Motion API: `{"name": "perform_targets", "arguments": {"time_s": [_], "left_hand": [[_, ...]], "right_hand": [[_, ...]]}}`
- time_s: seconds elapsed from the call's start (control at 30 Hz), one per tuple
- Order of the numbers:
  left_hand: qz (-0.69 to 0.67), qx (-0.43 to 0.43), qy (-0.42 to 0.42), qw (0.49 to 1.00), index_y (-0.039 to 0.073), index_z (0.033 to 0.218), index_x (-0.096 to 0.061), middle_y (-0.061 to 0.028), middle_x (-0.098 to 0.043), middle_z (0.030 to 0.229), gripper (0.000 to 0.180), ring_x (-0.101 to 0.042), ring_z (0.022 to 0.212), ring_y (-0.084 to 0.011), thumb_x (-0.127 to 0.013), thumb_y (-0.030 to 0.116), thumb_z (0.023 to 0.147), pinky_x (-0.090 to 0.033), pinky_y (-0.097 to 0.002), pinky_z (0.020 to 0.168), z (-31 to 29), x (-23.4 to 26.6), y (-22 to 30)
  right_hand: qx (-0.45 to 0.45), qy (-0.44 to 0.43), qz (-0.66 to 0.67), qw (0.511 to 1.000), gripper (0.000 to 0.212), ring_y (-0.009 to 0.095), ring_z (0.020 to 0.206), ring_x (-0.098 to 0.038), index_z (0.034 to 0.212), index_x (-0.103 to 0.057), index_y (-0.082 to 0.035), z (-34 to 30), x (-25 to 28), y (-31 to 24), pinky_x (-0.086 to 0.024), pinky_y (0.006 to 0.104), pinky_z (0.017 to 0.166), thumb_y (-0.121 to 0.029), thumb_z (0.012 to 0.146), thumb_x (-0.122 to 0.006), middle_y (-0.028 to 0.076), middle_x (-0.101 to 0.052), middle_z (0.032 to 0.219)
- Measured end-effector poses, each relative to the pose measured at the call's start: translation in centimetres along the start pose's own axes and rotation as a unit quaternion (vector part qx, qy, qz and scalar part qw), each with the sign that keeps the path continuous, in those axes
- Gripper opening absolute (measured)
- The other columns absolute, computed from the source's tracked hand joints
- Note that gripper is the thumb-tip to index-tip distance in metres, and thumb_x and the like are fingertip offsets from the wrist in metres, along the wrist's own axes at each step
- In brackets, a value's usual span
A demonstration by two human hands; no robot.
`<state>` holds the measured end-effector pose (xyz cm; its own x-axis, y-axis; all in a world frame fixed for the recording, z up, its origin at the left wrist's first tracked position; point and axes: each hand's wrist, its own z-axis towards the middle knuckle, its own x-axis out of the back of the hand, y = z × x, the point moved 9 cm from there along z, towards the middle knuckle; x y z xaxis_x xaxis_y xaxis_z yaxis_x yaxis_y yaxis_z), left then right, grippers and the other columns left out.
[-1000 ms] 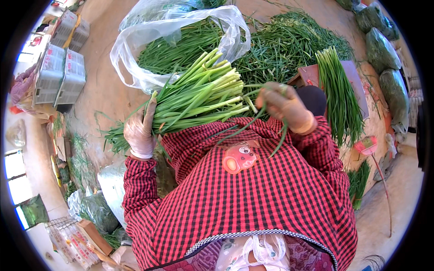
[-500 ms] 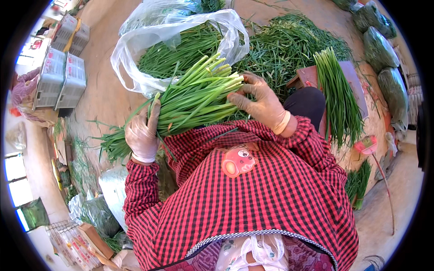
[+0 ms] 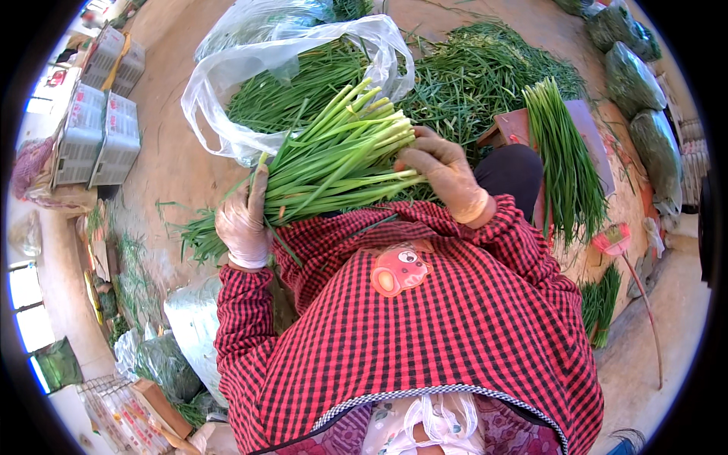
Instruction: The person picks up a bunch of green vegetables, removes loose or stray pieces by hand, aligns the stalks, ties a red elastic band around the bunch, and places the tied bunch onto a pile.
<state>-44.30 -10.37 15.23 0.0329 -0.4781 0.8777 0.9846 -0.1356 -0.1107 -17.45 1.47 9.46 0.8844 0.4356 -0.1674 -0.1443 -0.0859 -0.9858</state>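
A loose bunch of garlic chives [image 3: 326, 163] lies slanted across my lap, pale stem ends to the upper right and green leaf tips to the lower left. My left hand [image 3: 244, 224], in a thin whitish glove, is wrapped round the leafy part, thumb up along its near side. At the stem ends, my right hand [image 3: 447, 174], in a stained glove, has its fingers drawn together on a few stalks that stand apart from the rest. Its fingertips are partly hidden. Just beyond the bunch, an opened clear plastic bag [image 3: 208, 83] holds more chives.
A heap of loose green leaves [image 3: 485, 76] covers the floor ahead. To the right, a neat chive bunch [image 3: 565, 159] rests on a low reddish board [image 3: 599, 140]. Filled bags [image 3: 656, 152] line the far right. White crates [image 3: 117, 140] stand left; a pink swatter [image 3: 613, 241] lies at right.
My right hand's fingers have closed in on the stem ends, and a few lower stalks now stick out toward it. My left hand has shifted slightly right with the bunch.
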Motion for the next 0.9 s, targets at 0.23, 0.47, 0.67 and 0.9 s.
{"name": "perform_targets", "arguments": {"time_s": [0.23, 0.47, 0.67, 0.9], "left_hand": [[-0.026, 0.020, 0.063, 0.997, 0.013, 0.145, -0.050, -0.0113, -0.067, 0.116, 0.066, -0.066, 0.096, -0.0307, -0.069, 0.038, 0.087, -0.052, -0.0415, 0.078, -1.8, 1.2, -2.6], [-0.018, -0.022, 0.062, 0.998, 0.010, 0.143, -0.051, -0.0132, -0.068, 0.118, 0.063, -0.067, 0.094, -0.0319, -0.069, 0.032, 0.087, -0.053, -0.0419, 0.076, -1.0, 2.1, -1.1], [0.002, -0.040, 0.051, 0.998, 0.014, 0.141, -0.055, -0.0111, -0.068, 0.113, 0.060, -0.066, 0.089, -0.0301, -0.069, 0.025, 0.083, -0.051, -0.0399, 0.074, -0.7, 2.3, -1.0], [0.010, -0.074, 0.067, 0.995, 0.015, 0.135, -0.059, -0.0108, -0.069, 0.116, 0.052, -0.066, 0.082, -0.0274, -0.066, 0.022, 0.084, -0.052, -0.0376, 0.070, 0.0, 3.0, 0.0]], "right_hand": [[0.065, 0.047, -0.259, 0.962, 0.048, 0.015, 0.100, -0.062, 0.134, -0.055, -0.001, 0.6, 7.1, -0.4, -0.050, 0.0285, 0.090, -0.020, 0.093, -0.072, 0.009, -0.066, 0.116], [-0.109, -0.131, 0.054, 0.984, 0.026, 0.007, 0.077, -0.063, 0.119, -0.065, 0.000, 0.2, -2.6, -1.2, -0.053, 0.0227, 0.069, -0.015, 0.098, -0.066, 0.002, -0.070, 0.096], [-0.137, -0.194, 0.009, 0.971, 0.028, 0.008, 0.082, -0.066, 0.119, -0.064, 0.001, -0.3, -1.6, 0.2, -0.054, 0.0214, 0.068, -0.016, 0.097, -0.067, 0.004, -0.071, 0.098], [-0.146, -0.179, 0.127, 0.965, 0.038, 0.011, 0.095, -0.066, 0.128, -0.060, 0.003, -1.7, -2.7, 0.4, -0.056, 0.0258, 0.079, -0.002, 0.091, -0.070, 0.006, -0.071, 0.110]]}}
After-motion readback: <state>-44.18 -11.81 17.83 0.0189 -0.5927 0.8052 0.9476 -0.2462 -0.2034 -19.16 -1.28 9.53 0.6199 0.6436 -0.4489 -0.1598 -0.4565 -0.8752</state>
